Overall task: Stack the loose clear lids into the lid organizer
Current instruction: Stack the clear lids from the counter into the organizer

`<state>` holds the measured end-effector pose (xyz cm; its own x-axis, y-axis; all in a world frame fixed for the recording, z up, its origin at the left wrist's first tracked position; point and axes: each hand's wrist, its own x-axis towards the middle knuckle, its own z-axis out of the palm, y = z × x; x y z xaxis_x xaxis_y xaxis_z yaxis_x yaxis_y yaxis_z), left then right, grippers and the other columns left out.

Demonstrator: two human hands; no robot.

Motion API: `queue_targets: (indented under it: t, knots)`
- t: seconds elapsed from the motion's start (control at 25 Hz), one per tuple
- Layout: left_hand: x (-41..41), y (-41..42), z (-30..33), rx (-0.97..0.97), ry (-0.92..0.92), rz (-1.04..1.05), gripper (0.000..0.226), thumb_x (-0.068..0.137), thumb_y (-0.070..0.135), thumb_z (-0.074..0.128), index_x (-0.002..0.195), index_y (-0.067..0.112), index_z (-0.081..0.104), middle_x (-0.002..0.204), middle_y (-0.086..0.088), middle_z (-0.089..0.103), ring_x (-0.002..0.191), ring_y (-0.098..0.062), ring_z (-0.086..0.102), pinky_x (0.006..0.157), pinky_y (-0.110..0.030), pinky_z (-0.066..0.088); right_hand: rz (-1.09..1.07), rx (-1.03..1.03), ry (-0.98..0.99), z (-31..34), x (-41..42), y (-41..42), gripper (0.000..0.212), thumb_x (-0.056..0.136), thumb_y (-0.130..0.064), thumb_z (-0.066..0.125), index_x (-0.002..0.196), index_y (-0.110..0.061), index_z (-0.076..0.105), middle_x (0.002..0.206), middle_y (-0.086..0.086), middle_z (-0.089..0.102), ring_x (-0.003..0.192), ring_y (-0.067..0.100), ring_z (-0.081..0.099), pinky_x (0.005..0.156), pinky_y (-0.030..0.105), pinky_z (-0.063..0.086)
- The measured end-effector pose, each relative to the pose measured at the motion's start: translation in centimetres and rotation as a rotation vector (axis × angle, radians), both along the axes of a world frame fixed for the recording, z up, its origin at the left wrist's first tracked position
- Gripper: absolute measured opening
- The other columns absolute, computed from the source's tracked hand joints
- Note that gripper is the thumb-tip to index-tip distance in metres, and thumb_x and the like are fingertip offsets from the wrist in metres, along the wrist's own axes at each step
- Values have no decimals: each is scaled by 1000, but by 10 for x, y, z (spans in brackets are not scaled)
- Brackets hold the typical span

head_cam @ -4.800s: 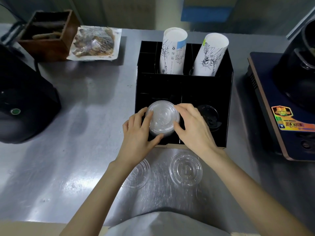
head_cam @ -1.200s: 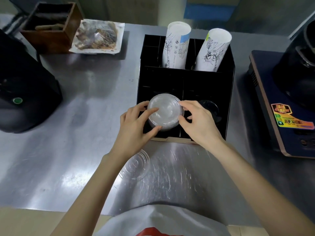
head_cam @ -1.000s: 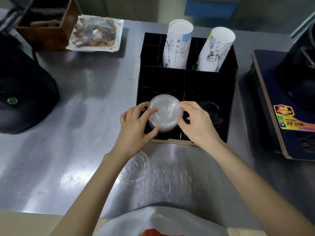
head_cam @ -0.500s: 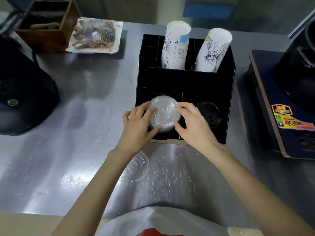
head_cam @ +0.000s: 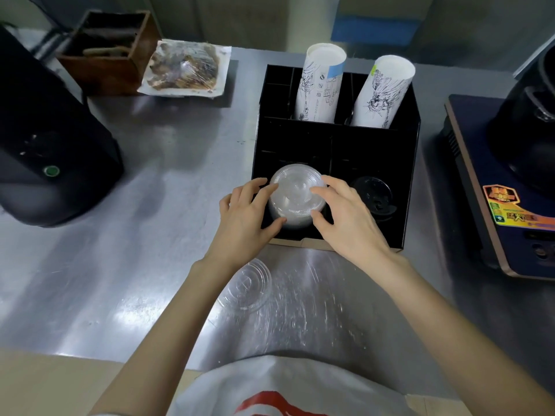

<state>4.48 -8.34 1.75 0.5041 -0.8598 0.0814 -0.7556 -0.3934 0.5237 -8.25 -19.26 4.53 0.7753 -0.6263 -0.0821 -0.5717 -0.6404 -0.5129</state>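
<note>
A stack of clear lids (head_cam: 295, 197) stands in the front left compartment of the black lid organizer (head_cam: 372, 145). My left hand (head_cam: 244, 219) cups the stack's left side, thumb under its near edge. My right hand (head_cam: 345, 217) presses on the stack's right side, fingers on the top lid. One loose clear lid (head_cam: 250, 285) lies flat on the steel table below my left wrist, partly hidden by the forearm.
Black lids (head_cam: 374, 196) fill the organizer's front right compartment; two sleeves of paper cups (head_cam: 321, 85) lean in the back. A black machine (head_cam: 45, 151) stands at left, a dark appliance (head_cam: 510, 187) at right, a wooden box (head_cam: 111, 52) and wrapped tray (head_cam: 186, 67) behind.
The second loose lid at the lower right of the table is gone since the oldest frame. In the last second both hands stay on the stack, shifting their fingers slightly.
</note>
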Motion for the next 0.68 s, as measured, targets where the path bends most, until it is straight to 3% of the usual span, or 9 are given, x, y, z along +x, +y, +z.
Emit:
queue_targets:
  t: [0.24, 0.32, 0.48, 0.68]
  knots:
    - [2, 43, -6, 10, 19, 90, 58, 76, 47, 42, 126, 17, 41, 131, -11, 47, 120, -30, 41, 97, -43, 30, 120, 26, -164, 1, 4, 35, 30, 88, -13, 50, 118, -13, 54, 123, 2, 54, 106, 19, 53, 92, 35, 47]
    - [1, 58, -11, 14, 36, 116, 55, 77, 43, 45, 125, 15, 43, 128, -13, 49, 116, -32, 45, 93, -44, 33, 162, 53, -154, -5, 5, 45, 29, 89, -13, 50, 117, -13, 55, 119, 3, 56, 98, 18, 54, 89, 34, 48]
    - [-1, 84, -24, 60, 94, 185, 54, 74, 34, 49, 122, 10, 46, 122, -17, 52, 109, -36, 49, 88, -44, 38, 225, 107, -44, -22, 8, 59, 31, 89, -12, 48, 121, -11, 52, 118, 8, 56, 112, 22, 49, 97, 35, 43]
    - [-15, 106, -43, 181, 169, 328, 46, 80, 28, 62, 121, 11, 47, 118, -15, 53, 108, -35, 49, 88, -44, 40, 190, 167, 227, -42, 11, 73, 35, 90, -21, 46, 124, -10, 47, 120, 11, 52, 114, 27, 48, 94, 42, 45]
